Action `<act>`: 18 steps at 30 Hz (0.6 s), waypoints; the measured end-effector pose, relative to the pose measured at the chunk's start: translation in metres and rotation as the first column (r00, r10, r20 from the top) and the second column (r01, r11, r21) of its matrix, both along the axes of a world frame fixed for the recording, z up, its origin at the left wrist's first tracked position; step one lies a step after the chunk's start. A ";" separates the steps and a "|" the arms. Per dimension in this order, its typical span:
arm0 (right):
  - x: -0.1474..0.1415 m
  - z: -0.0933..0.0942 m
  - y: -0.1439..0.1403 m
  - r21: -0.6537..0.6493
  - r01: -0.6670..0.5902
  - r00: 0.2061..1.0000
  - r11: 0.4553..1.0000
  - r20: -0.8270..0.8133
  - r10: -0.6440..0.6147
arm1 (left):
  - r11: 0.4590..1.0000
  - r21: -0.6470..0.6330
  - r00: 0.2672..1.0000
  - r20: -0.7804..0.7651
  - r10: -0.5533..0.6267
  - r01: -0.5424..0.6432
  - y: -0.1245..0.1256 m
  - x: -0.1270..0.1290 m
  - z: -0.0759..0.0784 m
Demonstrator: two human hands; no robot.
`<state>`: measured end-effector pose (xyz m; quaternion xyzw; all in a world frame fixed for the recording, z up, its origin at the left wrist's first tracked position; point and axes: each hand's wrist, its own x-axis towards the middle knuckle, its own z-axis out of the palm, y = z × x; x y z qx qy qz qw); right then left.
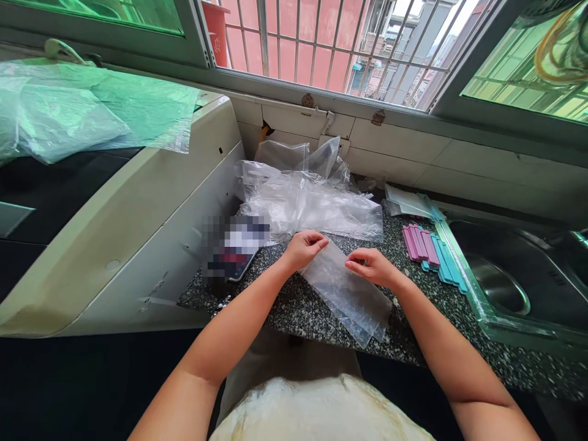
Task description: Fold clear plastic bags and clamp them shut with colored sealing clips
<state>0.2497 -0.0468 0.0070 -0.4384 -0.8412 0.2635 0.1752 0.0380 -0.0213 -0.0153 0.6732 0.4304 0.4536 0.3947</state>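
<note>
I see my left hand (305, 246) and right hand (370, 266) both pinching the far edge of a clear plastic bag (349, 294), fingers curled together on it. The bag lies flat on the speckled granite counter (294, 306), overhanging its near edge. Behind it sits a heap of loose clear bags (307, 196); pink and teal sealing clips (429, 251) lie beside the steel sink (509, 275).

Speckled granite counter (303, 306); on it clear bags (312, 202), one flat bag (349, 294), pink and teal clips (429, 251), phone (234, 251)
</note>
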 end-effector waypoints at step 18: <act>0.000 -0.004 0.001 0.162 0.037 0.997 0.986 -0.074 -0.026 | 1.000 0.007 1.000 -0.015 -0.021 0.021 0.001 -0.001 -0.001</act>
